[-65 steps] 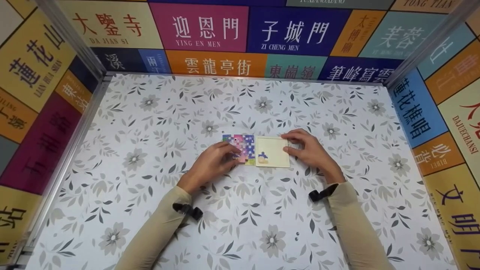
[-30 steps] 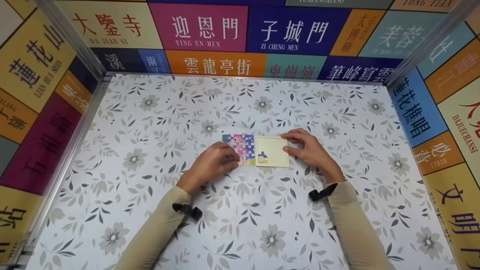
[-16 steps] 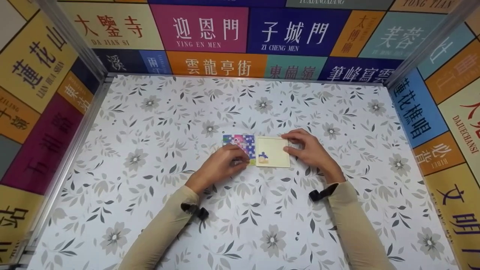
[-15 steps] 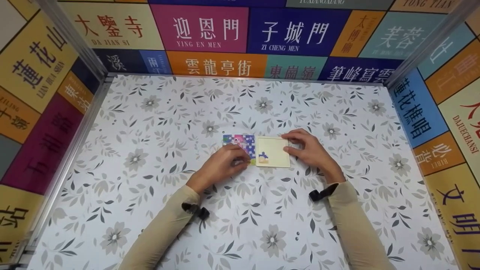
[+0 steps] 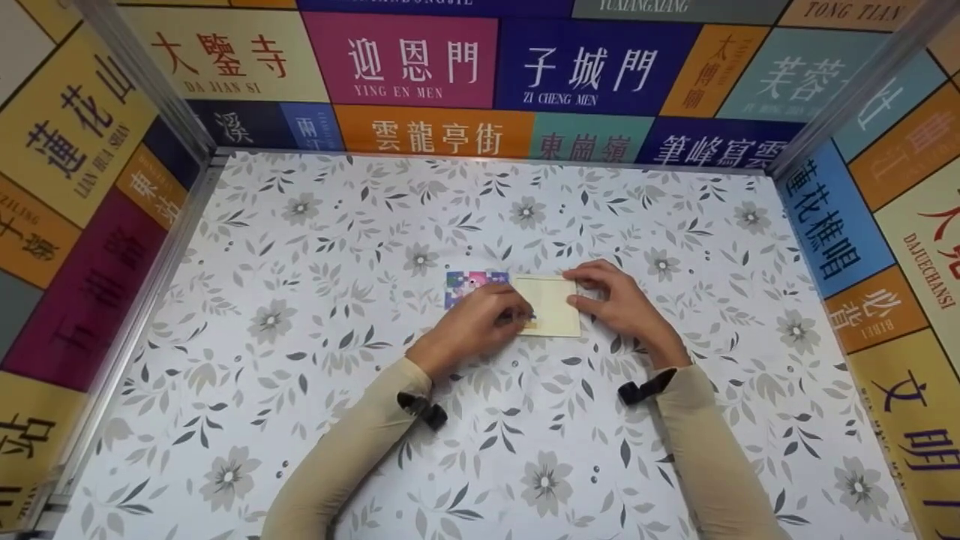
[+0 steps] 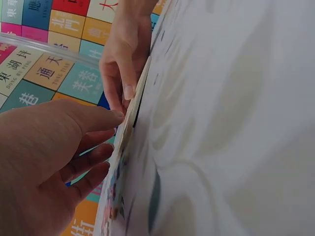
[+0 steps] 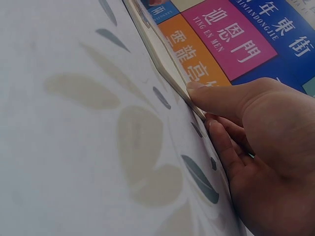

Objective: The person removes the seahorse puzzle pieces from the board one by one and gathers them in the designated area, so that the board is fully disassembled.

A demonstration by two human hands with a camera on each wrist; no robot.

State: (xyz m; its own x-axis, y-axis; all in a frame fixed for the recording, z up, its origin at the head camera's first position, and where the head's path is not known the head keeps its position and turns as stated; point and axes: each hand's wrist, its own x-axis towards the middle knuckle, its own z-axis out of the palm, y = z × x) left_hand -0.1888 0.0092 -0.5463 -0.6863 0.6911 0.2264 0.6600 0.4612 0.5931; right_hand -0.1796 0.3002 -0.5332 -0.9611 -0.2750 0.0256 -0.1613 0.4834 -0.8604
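A shallow cream puzzle tray [image 5: 555, 307] lies flat on the table, with a small blue-and-tan patch of fitted puzzle pieces [image 5: 530, 324] in its lower left corner. My left hand [image 5: 484, 322] is over that corner, thumb and index finger pinched together around a small puzzle piece that the fingers mostly hide. In the left wrist view, the left thumb [image 6: 106, 117] is right at the tray's edge. My right hand [image 5: 615, 300] grips the tray's right side, its thumb [image 7: 211, 96] on the rim. Pink, blue and green puzzle pieces [image 5: 466, 282] lie left of the tray, partly covered by my left hand.
A white floral cloth [image 5: 360, 225] covers the table. Panels with large Chinese lettering [image 5: 420, 60] stand along the back and both sides, with metal rails at the corners. Each wrist wears a black camera strap [image 5: 646, 386].
My left hand has moved right, from the loose puzzle pieces to the tray's lower left corner, uncovering some pieces at the upper left. The right hand and the tray have stayed in place.
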